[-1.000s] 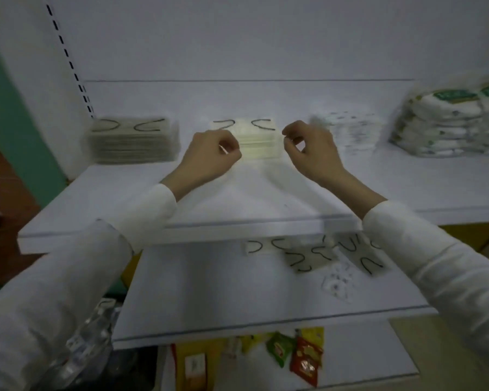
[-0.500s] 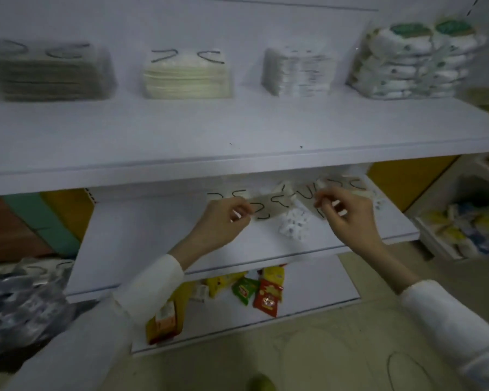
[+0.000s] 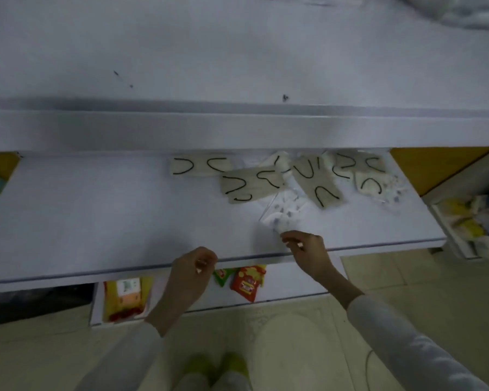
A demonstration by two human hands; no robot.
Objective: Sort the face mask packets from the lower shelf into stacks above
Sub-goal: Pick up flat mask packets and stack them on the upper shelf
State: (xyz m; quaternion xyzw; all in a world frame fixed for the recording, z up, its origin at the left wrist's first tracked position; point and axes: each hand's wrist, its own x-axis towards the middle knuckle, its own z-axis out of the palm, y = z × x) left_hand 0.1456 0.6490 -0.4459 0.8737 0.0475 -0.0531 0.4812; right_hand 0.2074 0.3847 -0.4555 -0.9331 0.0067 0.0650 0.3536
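- The right hand is at the near corner of a white patterned packet; whether it pinches it I cannot tell.
- A weak corner hold could let the slick packet slip off the front edge of the lower shelf.
- The left hand is curled, holding nothing.
- The lower shelf carries the other mask packets, overlapping at its back right.
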